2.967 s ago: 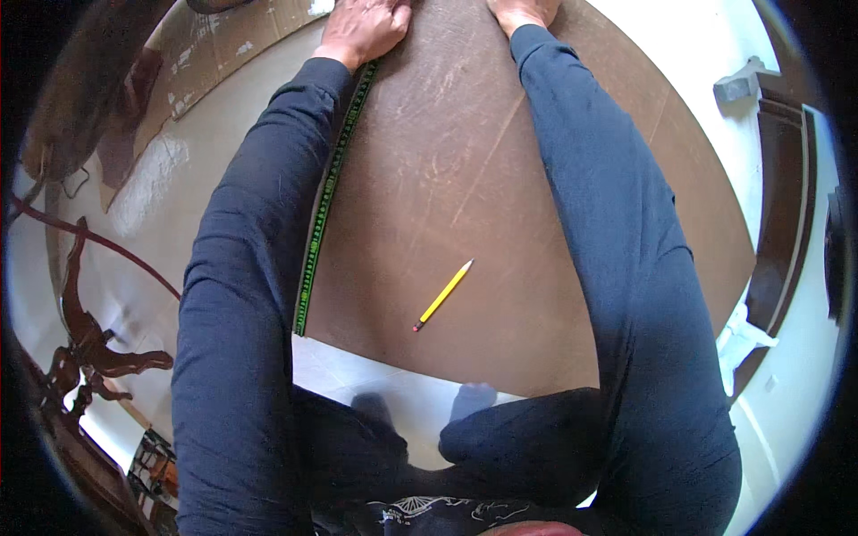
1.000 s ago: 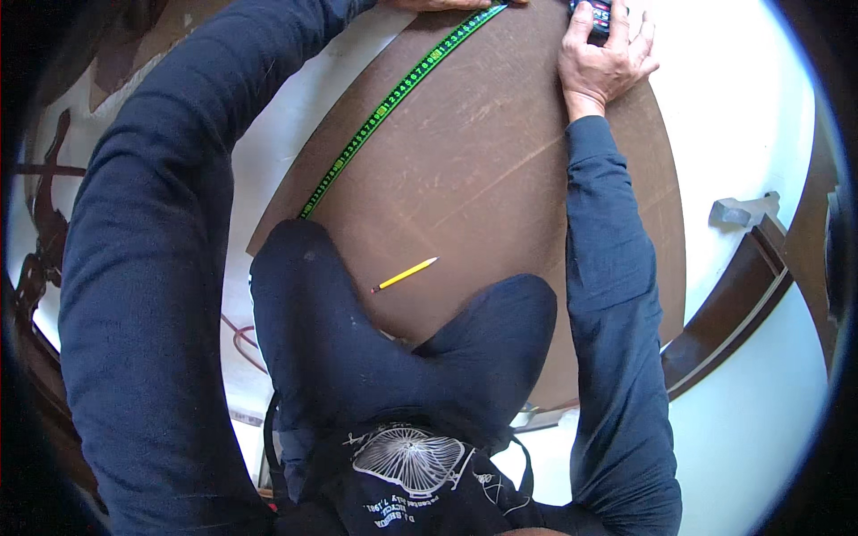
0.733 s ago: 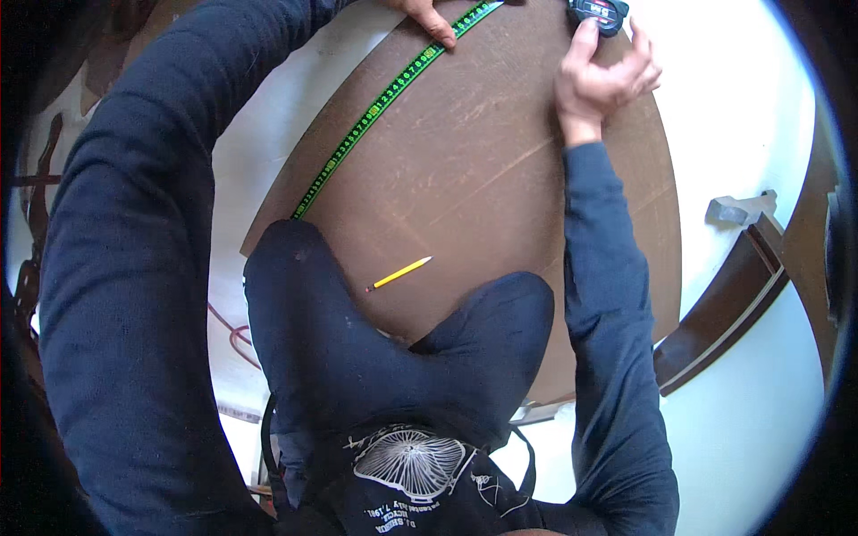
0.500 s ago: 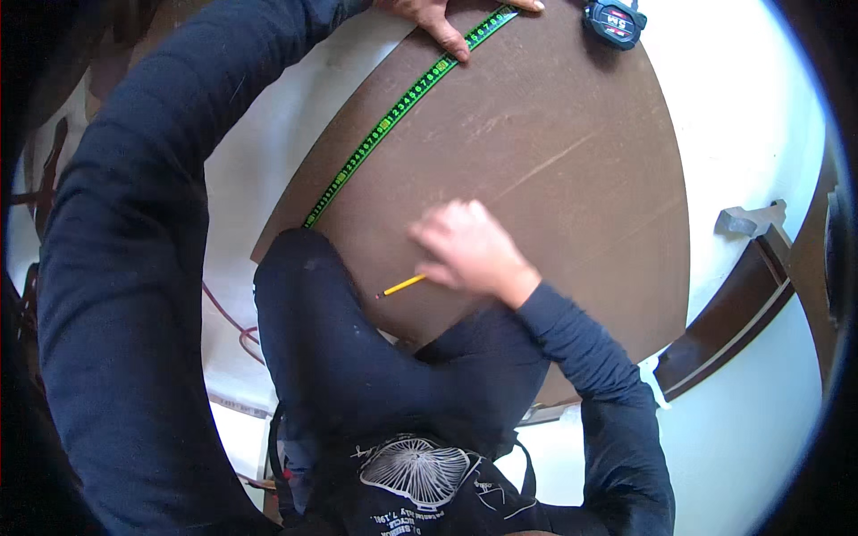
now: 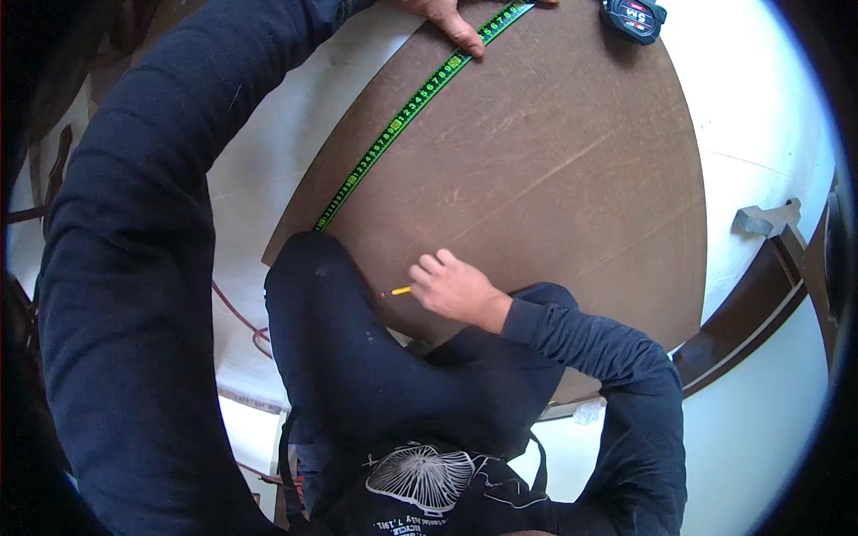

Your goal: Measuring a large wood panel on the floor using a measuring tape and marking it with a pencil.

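A: Quickly, left to right. Where's the left hand (image 5: 444, 15)?

B: Top centre of the frame, fingers pressed flat on the green tape blade (image 5: 407, 107), pinning it to the brown board (image 5: 554, 170). Blade runs diagonally from upper right down to lower left.

A: And the pencil (image 5: 396, 291)?

B: Centre, yellow, lying on the board's near edge, tip pointing left, long axis roughly level. Right hand (image 5: 456, 288) sits just right of it, fingers curled over its hidden end, looks like a grip. That hand's nearer. Tape case (image 5: 633, 18) lies top right.
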Demonstrator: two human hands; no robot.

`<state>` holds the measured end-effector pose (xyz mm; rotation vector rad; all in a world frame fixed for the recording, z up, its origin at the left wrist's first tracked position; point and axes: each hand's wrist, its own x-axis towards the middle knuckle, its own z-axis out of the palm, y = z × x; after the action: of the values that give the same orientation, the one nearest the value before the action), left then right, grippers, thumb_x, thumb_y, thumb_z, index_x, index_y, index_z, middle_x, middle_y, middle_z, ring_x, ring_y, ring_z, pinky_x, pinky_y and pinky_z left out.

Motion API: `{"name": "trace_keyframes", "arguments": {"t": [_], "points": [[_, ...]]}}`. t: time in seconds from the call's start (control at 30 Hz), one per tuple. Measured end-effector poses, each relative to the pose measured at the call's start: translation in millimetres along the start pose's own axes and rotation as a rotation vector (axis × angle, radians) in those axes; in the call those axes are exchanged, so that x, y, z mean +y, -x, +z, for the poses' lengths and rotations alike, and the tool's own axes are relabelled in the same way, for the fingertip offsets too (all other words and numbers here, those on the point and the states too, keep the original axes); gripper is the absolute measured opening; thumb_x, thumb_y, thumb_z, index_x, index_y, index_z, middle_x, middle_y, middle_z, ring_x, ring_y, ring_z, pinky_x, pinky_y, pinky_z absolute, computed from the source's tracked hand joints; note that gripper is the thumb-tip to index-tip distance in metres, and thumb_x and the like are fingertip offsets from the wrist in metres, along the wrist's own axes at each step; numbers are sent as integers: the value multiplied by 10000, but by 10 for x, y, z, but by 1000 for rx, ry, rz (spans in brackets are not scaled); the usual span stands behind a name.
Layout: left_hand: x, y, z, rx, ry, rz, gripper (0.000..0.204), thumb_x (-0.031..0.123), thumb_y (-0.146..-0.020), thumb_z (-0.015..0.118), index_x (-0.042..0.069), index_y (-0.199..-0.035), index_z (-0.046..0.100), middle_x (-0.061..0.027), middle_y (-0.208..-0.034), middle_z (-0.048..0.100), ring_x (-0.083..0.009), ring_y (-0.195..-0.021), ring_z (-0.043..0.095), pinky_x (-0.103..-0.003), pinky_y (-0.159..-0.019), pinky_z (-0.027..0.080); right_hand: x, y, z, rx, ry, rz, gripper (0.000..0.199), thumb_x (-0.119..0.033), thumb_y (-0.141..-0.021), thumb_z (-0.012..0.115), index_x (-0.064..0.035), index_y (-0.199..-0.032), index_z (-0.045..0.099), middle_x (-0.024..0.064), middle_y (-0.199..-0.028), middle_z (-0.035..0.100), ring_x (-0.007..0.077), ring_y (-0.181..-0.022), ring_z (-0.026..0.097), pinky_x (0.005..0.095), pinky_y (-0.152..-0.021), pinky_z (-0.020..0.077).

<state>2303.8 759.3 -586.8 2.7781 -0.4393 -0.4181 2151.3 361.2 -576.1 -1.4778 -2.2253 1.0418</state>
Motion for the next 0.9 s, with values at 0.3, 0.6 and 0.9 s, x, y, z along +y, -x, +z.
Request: {"name": "trace_keyframes", "arguments": {"t": [0.3,0.6,0.9], "points": [[-26,20,98,142,-5,60,1119,1009,-582,580,443,-1541,467,-120,-1700,262,-437,-1371,429,-568,-1094,356,344,139,-1100,-217,118,554,70,-162,-913,590,-102,-885,613,72,-794,575,197,-752,687,381,-569,558],[12,-40,41,-1,42,-16,1021,963,-653,590,460,-1534,471,-126,-1701,251,-439,-1362,420,-584,-1110,345,1953,418,-1975,1204,-893,124,137,58,-985,606,-26,-1094,615,210,-1150,695,304,-1010,743,420,-920,642],[3,-58,109,21,-32,-51,977,922,-669,641,479,-1524,476,-120,-1696,271,-432,-1378,417,-555,-1130,343,2219,-536,-1827,1201,-909,250,190,98,-890,704,-40,-983,613,102,-1047,702,159,-880,710,259,-778,577]]}}
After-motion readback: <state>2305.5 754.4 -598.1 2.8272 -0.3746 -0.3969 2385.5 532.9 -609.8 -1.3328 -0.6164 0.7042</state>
